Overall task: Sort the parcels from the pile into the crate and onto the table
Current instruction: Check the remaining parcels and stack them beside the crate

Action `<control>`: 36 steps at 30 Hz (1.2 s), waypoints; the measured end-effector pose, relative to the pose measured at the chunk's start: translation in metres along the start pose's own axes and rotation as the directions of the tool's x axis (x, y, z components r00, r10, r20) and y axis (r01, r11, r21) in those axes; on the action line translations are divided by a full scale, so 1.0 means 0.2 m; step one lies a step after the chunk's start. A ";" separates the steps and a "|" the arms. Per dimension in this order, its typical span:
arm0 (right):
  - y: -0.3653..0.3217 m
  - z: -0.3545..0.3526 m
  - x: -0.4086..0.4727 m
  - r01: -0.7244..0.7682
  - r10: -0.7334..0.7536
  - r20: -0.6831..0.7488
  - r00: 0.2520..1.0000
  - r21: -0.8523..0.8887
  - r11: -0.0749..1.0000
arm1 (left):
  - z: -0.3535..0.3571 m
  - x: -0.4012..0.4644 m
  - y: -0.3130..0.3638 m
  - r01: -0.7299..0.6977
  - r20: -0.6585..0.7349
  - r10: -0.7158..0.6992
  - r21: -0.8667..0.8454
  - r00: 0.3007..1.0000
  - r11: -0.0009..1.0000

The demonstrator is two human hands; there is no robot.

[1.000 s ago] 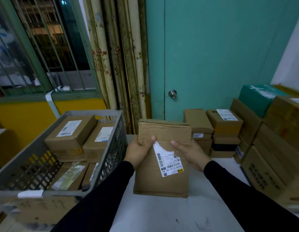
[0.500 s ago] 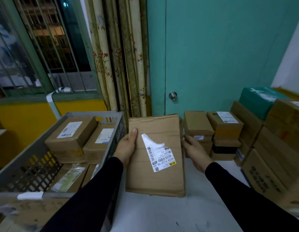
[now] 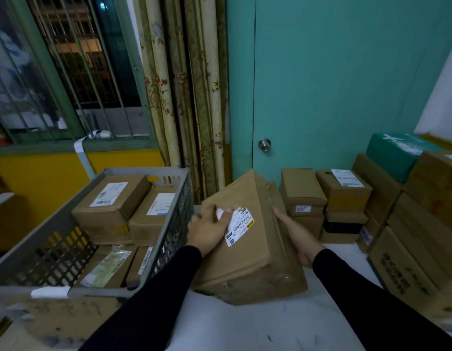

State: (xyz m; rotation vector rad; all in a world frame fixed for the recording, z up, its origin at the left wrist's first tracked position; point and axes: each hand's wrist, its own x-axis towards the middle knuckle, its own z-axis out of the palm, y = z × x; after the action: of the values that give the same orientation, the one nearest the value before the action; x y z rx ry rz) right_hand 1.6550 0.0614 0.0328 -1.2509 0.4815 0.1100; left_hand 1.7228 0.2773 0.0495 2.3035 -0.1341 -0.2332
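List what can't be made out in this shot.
- Label text on the held parcel: head view, too small, partly under the left hand.
- Right hand fingers: hidden behind the parcel.
- Lower parcels in the crate: covered by upper boxes.

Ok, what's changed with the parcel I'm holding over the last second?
The brown parcel was turned: it stood upright facing you, and now lies rotated and tilted, a corner pointing away, its label sideways. The left hand shifted from the parcel's edge onto its top, fingers over the label's peeling corner; the right hand stays against its right side. The boxes in the grey crate and the stacks on the right stayed put.
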 end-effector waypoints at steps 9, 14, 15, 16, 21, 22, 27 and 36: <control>0.03 -0.01 0.02 0.042 -0.039 -0.072 0.997 0.029 0.999 | 0.13 -0.07 0.15 0.125 0.264 0.049 -0.602 0.963 0.789; -0.03 0.02 -0.03 0.118 -0.120 0.018 0.993 0.054 0.991 | 0.11 -0.06 0.13 0.148 0.240 0.042 -0.720 0.970 0.678; -0.04 0.03 -0.04 0.128 -0.129 0.030 0.991 0.040 0.991 | 0.11 -0.06 0.13 0.141 0.226 0.037 -0.719 0.974 0.681; -0.05 0.04 -0.04 0.136 -0.136 0.035 0.990 0.026 0.990 | 0.11 -0.06 0.13 0.134 0.217 0.037 -0.718 0.975 0.683; -0.04 0.05 -0.05 0.153 -0.153 0.050 0.987 -0.002 0.988 | 0.08 -0.06 0.13 0.112 0.195 0.040 -0.708 0.980 0.697; -0.04 0.05 -0.04 0.152 -0.151 0.052 0.987 -0.006 0.988 | 0.08 -0.06 0.13 0.101 0.190 0.047 -0.698 0.981 0.709; -0.01 0.06 -0.04 0.166 -0.165 0.040 0.985 -0.002 0.986 | 0.07 -0.09 0.14 0.095 0.181 0.041 -0.685 0.983 0.722; -0.01 0.06 -0.05 0.198 -0.197 0.052 0.979 0.000 0.980 | 0.06 -0.09 0.13 0.075 0.174 0.055 -0.659 0.983 0.748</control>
State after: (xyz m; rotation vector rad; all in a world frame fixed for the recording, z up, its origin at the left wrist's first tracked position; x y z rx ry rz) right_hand 1.6505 0.0744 0.0422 -1.2910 0.3101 -0.0246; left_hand 1.7026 0.2547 0.0632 1.5589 -0.1078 -0.4252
